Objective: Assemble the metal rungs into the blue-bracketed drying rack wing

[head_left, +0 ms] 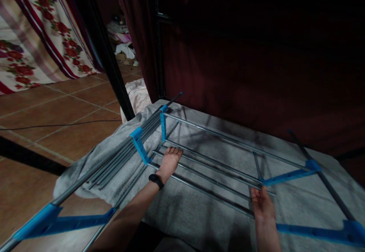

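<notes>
Nearest, the right hand (264, 202) touches rod ends beside a blue bracket (288, 176). The left hand (171, 159), well apart from it, lies over the middle rods (217, 183); whether either hand grips cannot be told. The frame (225, 137) stands on a blanket (182, 216): brackets fitted at both ends, outer crossbars in place. Middle rods appear unseated, judged outstanding. Beyond, a rod bundle (114, 173) lies apparently unfitted.
</notes>
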`<control>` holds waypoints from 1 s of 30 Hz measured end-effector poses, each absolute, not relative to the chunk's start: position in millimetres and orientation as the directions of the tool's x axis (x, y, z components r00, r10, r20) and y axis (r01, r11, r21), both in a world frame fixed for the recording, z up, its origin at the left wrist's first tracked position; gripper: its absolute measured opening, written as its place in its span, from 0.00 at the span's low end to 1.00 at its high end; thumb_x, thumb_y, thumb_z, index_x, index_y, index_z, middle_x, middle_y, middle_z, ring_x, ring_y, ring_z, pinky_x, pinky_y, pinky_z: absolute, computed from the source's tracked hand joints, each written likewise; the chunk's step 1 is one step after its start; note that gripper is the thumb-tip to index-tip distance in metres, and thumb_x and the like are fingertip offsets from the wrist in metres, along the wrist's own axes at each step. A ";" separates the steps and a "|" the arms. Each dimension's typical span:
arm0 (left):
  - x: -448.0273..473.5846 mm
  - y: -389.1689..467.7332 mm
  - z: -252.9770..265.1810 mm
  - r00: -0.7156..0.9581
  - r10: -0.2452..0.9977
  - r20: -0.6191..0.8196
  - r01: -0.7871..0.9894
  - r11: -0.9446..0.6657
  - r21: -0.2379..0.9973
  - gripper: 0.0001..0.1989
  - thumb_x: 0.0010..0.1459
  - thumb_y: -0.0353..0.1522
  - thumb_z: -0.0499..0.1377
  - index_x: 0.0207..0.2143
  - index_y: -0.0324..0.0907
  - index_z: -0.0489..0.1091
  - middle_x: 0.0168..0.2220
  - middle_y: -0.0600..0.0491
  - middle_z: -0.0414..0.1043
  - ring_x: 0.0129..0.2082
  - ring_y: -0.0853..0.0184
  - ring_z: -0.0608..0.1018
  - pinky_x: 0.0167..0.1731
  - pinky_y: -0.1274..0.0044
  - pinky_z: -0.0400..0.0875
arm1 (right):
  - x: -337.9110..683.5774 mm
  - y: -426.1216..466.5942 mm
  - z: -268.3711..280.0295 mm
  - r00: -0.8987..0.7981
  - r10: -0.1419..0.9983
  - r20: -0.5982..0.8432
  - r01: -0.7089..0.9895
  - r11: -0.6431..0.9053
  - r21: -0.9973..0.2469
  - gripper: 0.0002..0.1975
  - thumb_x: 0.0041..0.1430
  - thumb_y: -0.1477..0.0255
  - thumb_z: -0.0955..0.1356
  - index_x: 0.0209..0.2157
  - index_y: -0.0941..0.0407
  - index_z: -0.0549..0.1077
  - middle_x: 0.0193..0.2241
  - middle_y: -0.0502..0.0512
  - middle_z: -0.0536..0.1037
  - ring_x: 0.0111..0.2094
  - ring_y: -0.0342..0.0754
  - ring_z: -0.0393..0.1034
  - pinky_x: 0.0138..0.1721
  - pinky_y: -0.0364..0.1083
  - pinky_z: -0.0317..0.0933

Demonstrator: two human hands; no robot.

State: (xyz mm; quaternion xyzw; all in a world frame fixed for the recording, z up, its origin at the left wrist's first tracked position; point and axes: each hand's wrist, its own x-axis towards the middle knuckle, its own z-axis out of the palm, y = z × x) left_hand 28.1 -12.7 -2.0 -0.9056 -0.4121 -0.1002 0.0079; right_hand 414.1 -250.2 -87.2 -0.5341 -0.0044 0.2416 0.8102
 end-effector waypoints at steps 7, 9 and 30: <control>27.4 -11.2 -3.5 0.641 0.735 0.218 0.733 -0.672 0.109 0.18 0.64 0.20 0.49 0.50 0.38 0.73 0.47 0.43 0.76 0.48 0.54 0.75 0.52 0.64 0.66 | 414.0 -244.6 -93.2 0.896 0.365 -0.251 -0.374 0.319 -0.871 0.12 0.45 0.68 0.79 0.27 0.49 0.73 0.29 0.46 0.79 0.33 0.47 0.79 0.48 0.52 0.77; 26.5 -10.3 -3.0 0.644 0.731 0.226 0.729 -0.676 0.105 0.19 0.64 0.20 0.49 0.51 0.38 0.74 0.47 0.43 0.77 0.48 0.53 0.76 0.52 0.63 0.66 | 411.5 -242.6 -92.0 0.894 0.380 -0.239 -0.375 0.341 -0.862 0.13 0.45 0.68 0.79 0.28 0.49 0.73 0.29 0.46 0.79 0.34 0.46 0.79 0.49 0.50 0.77; -3.4 20.2 -3.8 0.320 0.909 0.266 0.876 -0.391 0.283 0.18 0.63 0.36 0.49 0.47 0.42 0.74 0.53 0.39 0.75 0.55 0.46 0.73 0.60 0.49 0.60 | 378.4 -230.9 -34.0 0.890 0.401 -0.217 -0.423 0.547 -0.722 0.19 0.41 0.68 0.84 0.29 0.50 0.73 0.30 0.44 0.81 0.35 0.44 0.78 0.43 0.47 0.77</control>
